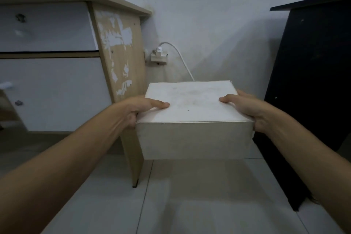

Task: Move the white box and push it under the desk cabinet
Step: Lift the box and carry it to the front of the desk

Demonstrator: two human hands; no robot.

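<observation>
The white box (193, 119) is held in the air above the tiled floor, in the gap between two pieces of furniture. My left hand (138, 110) grips its left side with the thumb lying on the lid. On the right side, my right hand (247, 109) grips it the same way. The desk cabinet (117, 59) stands to the left: pale wood with white drawer fronts and peeling patches on its side panel. Its wooden leg reaches the floor just left of and below the box. A low dark gap shows under the white fronts.
A black cabinet (311, 81) stands close on the right. On the wall behind the box sits a socket (159, 57) with a white plug and a cable (182, 59) running down. Light floor tiles (190, 205) fill the foreground.
</observation>
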